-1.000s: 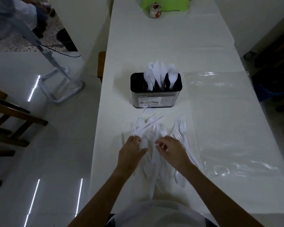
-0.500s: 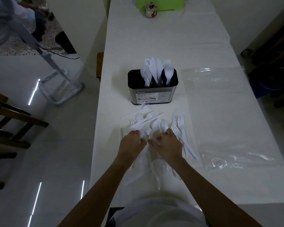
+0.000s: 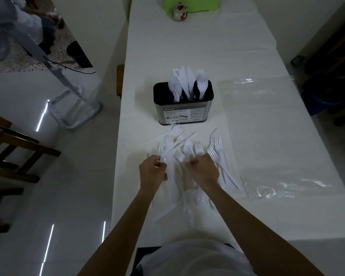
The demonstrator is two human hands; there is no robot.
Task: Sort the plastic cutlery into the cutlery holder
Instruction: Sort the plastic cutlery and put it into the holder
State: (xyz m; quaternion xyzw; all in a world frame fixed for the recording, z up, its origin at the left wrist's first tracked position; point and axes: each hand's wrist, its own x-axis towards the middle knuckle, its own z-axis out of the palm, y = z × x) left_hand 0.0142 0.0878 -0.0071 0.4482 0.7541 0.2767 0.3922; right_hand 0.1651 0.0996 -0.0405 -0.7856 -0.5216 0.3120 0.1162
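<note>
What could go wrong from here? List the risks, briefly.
1. The left hand grips one white plastic piece within the tangled pile of white plastic cutlery, with the right hand beside it. Lifting may drag other pieces along.
2. The pile's left side lies near the edge of the white table, so a nudge could drop pieces to the floor.
3. The black-and-steel cutlery holder looks crowded, so a handle could catch.

the cutlery holder (image 3: 183, 114) bears a label headed "kassa"; its smaller print is too small to read.
</note>
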